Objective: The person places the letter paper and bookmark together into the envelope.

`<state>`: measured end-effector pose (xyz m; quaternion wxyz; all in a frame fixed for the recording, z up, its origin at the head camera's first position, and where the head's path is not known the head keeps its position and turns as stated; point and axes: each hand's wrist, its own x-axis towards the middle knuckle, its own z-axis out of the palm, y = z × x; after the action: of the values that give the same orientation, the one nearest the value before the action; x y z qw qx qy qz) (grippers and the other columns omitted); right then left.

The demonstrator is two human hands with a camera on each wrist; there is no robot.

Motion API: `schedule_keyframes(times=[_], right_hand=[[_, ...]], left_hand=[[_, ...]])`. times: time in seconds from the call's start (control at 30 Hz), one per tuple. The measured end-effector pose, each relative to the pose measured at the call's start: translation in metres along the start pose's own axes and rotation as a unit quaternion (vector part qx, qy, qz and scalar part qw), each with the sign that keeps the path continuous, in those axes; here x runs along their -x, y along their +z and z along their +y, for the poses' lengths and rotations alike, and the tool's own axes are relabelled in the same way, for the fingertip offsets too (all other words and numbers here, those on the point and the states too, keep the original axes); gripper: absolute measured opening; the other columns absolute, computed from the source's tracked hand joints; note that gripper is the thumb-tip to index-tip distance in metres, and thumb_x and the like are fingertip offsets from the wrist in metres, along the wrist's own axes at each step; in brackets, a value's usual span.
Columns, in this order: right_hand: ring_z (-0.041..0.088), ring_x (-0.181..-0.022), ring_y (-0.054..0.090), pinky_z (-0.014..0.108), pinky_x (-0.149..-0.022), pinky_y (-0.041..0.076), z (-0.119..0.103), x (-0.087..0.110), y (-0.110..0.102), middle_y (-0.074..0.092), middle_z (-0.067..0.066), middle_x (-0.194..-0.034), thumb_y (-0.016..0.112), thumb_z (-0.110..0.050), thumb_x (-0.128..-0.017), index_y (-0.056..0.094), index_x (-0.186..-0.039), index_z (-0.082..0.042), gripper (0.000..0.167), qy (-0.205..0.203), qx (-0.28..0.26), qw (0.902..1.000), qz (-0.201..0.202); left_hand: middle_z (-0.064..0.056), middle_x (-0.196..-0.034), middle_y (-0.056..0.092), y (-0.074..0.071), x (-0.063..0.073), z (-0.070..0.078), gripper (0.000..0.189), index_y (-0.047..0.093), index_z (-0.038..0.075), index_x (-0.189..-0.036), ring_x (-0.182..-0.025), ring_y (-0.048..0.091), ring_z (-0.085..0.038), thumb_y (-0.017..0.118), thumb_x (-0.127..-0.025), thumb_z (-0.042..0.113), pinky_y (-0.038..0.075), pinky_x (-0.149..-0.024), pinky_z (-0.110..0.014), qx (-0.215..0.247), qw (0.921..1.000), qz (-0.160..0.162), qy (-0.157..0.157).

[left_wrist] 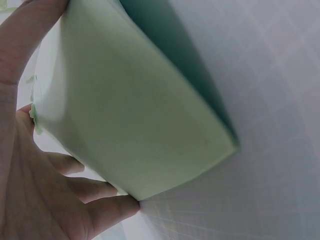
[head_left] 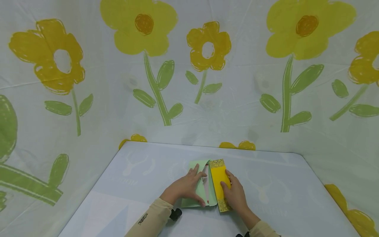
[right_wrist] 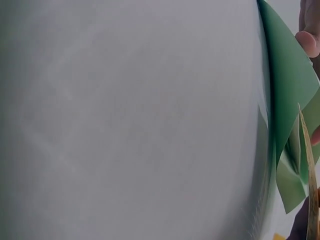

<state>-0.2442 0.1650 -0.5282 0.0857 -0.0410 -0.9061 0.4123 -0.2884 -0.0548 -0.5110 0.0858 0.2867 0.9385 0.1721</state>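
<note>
A pale green paper sleeve (head_left: 190, 194) lies on the table, its opening gaping on the right side. My left hand (head_left: 185, 186) spans it, thumb near the front edge and fingers towards the back, and grips it; its fingertips touch the sleeve's edge in the left wrist view. Inside the opening shows a whitish sheet (head_left: 206, 187) with small red marks. My right hand (head_left: 236, 193) holds a long flat yellow piece (head_left: 218, 176) with gold-patterned ends, tilted beside the opening. In the right wrist view only the yellow piece's thin edge (right_wrist: 311, 165) shows.
The white table (head_left: 142, 184) carries faint printed patterns. Around it hangs a pale cloth (head_left: 237, 108) with yellow flowers on the back and sides. A small black device (head_left: 176, 214) sits at my left wrist.
</note>
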Motion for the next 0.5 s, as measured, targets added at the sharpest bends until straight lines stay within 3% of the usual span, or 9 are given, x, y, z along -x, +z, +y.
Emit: schedule_keyframes(times=[0.5], right_hand=[[0.039, -0.129, 0.053, 0.057, -0.108, 0.043, 0.0007, -0.0016, 0.0037, 0.051, 0.025, -0.144, 0.059, -0.011, -0.102, 0.038, -0.154, -0.001, 0.058, -0.004, 0.02, 0.9998, 0.0]], left_hand=[[-0.017, -0.169, 0.012, 0.0019, -0.001, -0.001, 0.109, 0.043, 0.032, -0.147, -0.15, 0.025, -0.044, 0.088, -0.056, 0.072, 0.044, -0.107, -0.056, -0.001, 1.0, 0.001, -0.003]])
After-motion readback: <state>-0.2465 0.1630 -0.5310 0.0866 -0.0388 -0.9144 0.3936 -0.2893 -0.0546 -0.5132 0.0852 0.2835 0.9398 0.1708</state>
